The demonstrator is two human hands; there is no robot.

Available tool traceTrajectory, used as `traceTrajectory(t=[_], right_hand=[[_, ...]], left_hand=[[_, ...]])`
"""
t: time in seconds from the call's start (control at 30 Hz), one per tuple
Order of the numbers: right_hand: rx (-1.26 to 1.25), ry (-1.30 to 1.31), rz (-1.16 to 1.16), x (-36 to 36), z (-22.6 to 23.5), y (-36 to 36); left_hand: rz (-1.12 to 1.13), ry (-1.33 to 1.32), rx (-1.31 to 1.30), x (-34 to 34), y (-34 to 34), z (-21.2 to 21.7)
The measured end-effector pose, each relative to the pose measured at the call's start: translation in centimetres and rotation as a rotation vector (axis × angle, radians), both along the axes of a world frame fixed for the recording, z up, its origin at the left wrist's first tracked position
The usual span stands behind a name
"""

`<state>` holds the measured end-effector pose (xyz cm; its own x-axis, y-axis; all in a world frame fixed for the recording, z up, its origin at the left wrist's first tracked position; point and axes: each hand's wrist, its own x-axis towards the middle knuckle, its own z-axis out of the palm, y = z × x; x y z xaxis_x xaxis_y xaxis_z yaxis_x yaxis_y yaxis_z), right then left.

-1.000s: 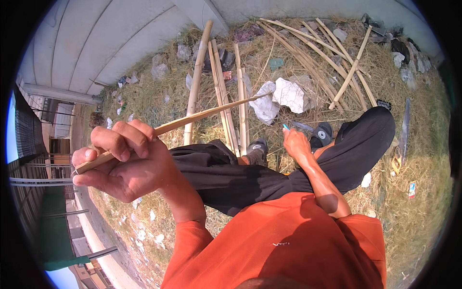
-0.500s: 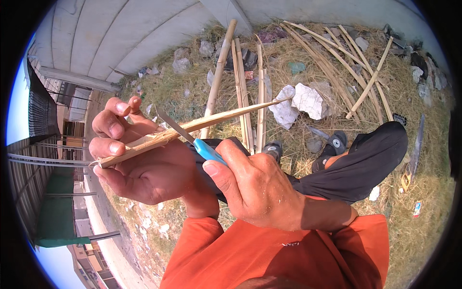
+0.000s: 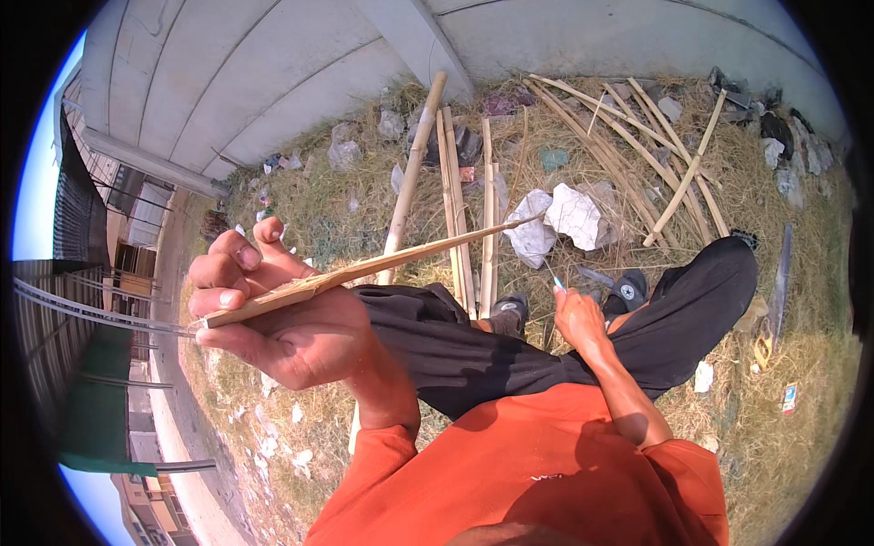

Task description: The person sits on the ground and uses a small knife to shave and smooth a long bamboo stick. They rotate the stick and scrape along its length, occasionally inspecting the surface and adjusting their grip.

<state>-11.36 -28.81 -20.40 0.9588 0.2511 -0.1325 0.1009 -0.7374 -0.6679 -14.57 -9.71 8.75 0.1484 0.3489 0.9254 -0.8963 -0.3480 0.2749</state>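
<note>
My left hand (image 3: 314, 338) is raised at the left, pinching the thick end of a split bamboo strip (image 3: 391, 262) between thumb and fingers. The strip slants up and right, thinning to a bent tip in front of white lumps. Lower down, near my shoes, my right hand (image 3: 580, 320) is closed around a knife (image 3: 558, 283) with a light blue handle. Much of the handle is hidden in the fist, and the blade is small and hard to make out. The knife is apart from the strip.
A round bamboo pole (image 3: 415, 168) and split pieces (image 3: 455, 205) lie ahead on dry grass. More strips (image 3: 628, 150) are piled at far right. White lumps (image 3: 576, 217) sit near my shoes (image 3: 628, 289). A saw (image 3: 780, 282) lies at right. A concrete wall (image 3: 273, 82) stands behind.
My right hand has moved the knife off the strip, down and right toward my shoes. The left hand still grips the strip, slightly lower and further right in view.
</note>
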Motion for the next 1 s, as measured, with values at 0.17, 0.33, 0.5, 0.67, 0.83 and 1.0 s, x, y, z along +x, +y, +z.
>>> traceTrajectory(t=[0.17,0.33,0.5,0.67,0.83,1.0], right_hand=[[0.459,0.147,0.175,-1.4,12.4,-1.2],[0.775,0.052,0.491,-2.0,22.3,1.8],[0.869,0.039,0.565,-3.0,25.5,4.1],[0.644,-0.097,0.462,-3.5,23.8,4.2],[0.607,-0.082,0.371,-3.3,22.3,3.1],[0.65,-0.175,0.453,-3.8,24.3,4.1]], left_hand=[[0.072,0.01,-0.089,0.7,1.1,-1.1],[0.062,0.026,-0.061,1.3,-0.1,-0.7],[0.037,0.017,-0.015,1.2,-1.1,-0.3],[0.022,0.002,-0.034,1.3,-0.7,-0.9],[0.047,-0.005,-0.025,1.2,-1.0,-1.1],[0.054,-0.01,-0.011,1.0,-1.3,-1.1]])
